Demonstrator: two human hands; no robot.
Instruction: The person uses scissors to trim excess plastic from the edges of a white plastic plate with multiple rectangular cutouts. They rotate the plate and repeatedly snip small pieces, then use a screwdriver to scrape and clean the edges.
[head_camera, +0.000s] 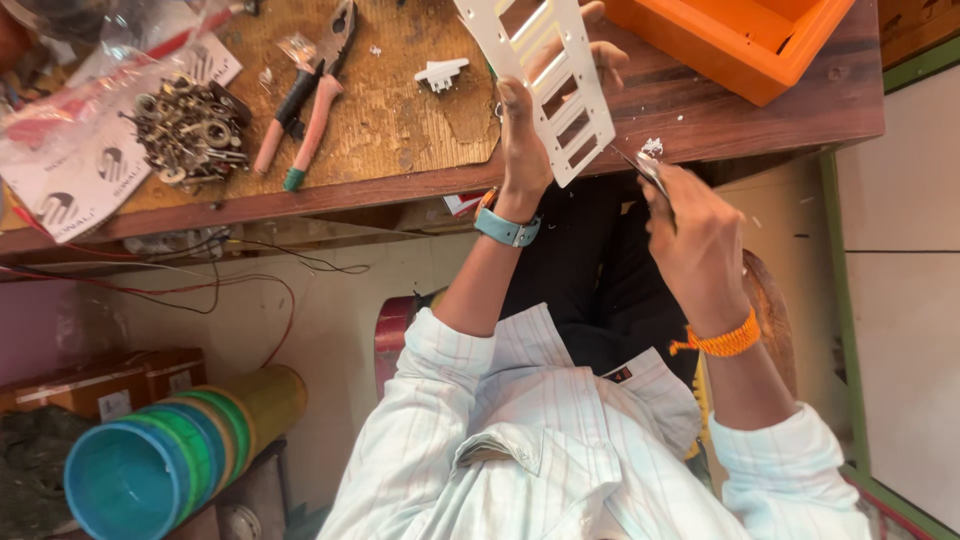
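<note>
Top of the white plate (545, 85) ran off the upper edge of the shot, so no idea how long it really was. The tool (648, 172) in the right hand (700, 245) was hard to make out too, just a thin dark blade poking out of the fist, with most of it buried in the grip.

Left hand (522, 140) was wrapped around the plate's left edge, thumb on the front, and a few fingertips peeked out behind its right side. Right hand was clenched tight on the tool just below and right of the plate, with the tip touching the plate's lower right corner. The whole thing was held up over the front edge of the bench (700, 110), not resting on it.

The plate itself was flat white plastic, tilted a bit, with a row of rectangular cutouts down the middle. Some white shavings (652, 147) sat near the bench edge by the tool tip.
</note>
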